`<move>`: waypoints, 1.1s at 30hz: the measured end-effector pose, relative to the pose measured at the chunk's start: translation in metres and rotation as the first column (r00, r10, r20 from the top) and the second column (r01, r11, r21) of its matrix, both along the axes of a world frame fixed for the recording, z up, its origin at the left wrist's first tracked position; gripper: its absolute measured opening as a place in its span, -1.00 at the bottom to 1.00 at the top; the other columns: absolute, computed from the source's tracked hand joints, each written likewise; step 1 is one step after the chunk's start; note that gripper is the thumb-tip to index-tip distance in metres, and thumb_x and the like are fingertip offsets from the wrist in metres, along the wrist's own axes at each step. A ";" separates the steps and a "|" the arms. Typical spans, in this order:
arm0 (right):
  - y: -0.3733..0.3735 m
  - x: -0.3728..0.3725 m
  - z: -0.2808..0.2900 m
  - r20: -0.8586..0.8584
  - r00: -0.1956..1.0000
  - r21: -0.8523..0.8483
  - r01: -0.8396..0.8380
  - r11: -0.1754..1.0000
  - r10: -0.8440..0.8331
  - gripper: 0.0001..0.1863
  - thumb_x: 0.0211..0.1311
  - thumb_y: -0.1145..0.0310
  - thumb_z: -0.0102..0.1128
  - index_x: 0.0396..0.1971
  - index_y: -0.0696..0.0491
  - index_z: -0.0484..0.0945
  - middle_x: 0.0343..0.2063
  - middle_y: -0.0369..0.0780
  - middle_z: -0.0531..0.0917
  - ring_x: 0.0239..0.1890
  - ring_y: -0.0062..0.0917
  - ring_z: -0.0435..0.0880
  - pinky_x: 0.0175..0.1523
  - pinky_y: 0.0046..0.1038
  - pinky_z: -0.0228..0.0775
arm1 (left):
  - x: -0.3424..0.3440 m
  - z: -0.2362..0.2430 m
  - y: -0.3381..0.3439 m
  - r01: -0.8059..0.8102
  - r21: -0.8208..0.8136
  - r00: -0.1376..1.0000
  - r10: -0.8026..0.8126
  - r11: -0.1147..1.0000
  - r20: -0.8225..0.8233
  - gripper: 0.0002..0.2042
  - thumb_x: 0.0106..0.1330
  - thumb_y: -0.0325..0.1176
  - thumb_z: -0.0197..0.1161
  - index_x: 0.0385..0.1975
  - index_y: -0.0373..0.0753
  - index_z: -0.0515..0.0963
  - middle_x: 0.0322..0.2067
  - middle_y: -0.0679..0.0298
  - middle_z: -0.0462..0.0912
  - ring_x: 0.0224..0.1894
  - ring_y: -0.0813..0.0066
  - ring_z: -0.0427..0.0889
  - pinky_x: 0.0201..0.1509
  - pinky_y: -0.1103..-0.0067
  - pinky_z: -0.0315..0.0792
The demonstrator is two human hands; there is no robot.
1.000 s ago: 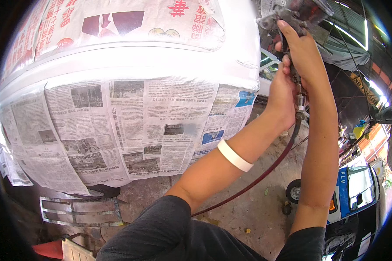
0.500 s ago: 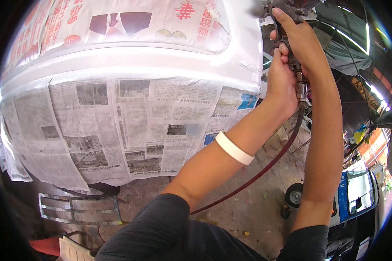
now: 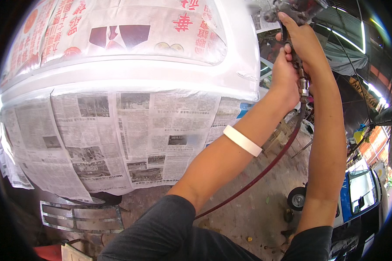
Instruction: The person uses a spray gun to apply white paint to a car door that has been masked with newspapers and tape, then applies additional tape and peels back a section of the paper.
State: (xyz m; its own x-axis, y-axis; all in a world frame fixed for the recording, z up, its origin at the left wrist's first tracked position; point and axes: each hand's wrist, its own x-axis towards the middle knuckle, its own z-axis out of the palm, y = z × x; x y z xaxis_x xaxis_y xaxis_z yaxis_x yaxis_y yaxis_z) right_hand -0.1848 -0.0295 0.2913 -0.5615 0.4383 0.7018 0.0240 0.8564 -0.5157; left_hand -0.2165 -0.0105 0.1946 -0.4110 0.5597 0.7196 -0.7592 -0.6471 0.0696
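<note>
Up at the top right, beside the corner of a white vehicle body, both my hands hold a spray gun. My right hand is wrapped round the gun's grip, its thumb up near the gun's body. Just below, my left hand closes round the lower part of the handle. A metal coupling joins the handle's bottom to a dark red air hose, which curves down under my left forearm. The gun's front is blurred at the frame's top edge.
Newspaper sheets cover the vehicle's lower side; a printed sheet covers its window area. A metal frame lies on the floor at lower left. A wheel and a blue-and-white vehicle stand at right.
The vehicle and its newspaper sit slightly lower in view. My hands and the spray gun have shifted a little to the right, away from the vehicle's corner. Both grips are unchanged.
</note>
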 end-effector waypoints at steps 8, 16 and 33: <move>-0.066 -0.029 -0.001 0.023 0.997 0.043 -0.071 0.997 0.070 -0.49 0.45 -0.01 0.08 -0.45 0.18 0.60 -0.69 -0.28 0.54 -0.81 -0.61 0.42 -0.70 -0.53 0.26 | -0.017 0.002 -0.073 -0.107 -0.006 0.993 0.108 0.994 0.052 -0.74 0.56 -0.03 -0.18 -0.41 0.15 0.33 -0.43 0.58 0.52 -0.35 0.58 0.55 -0.29 0.48 0.38; -0.039 -0.027 0.021 -0.013 0.980 0.100 -0.195 0.976 0.197 -0.52 0.44 -0.03 0.10 -0.31 0.16 0.64 -0.67 -0.26 0.57 -0.80 -0.59 0.45 -0.70 -0.51 0.28 | -0.019 0.025 -0.036 -0.048 0.069 0.996 0.043 0.996 0.078 -0.75 0.56 -0.01 -0.17 -0.35 0.16 0.39 -0.38 0.59 0.53 -0.32 0.55 0.55 -0.25 0.46 0.38; -0.052 -0.034 0.047 -0.026 0.999 0.075 -0.018 0.997 0.020 -0.51 0.44 -0.04 0.09 -0.43 0.12 0.59 -0.68 -0.32 0.50 -0.78 -0.63 0.39 -0.70 -0.51 0.26 | -0.039 0.059 -0.032 -0.061 0.019 0.996 0.059 0.998 0.062 -0.80 0.55 -0.06 -0.15 -0.27 0.18 0.43 -0.24 0.57 0.54 -0.17 0.50 0.56 -0.16 0.41 0.44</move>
State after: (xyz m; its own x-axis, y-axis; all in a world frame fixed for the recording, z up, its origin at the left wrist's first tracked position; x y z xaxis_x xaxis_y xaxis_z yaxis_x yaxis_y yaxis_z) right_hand -0.2191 -0.0814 0.3384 -0.5496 0.3738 0.7471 -0.0053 0.8927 -0.4505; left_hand -0.2558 -0.0420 0.2535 -0.4873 0.5175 0.7034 -0.7214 -0.6924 0.0097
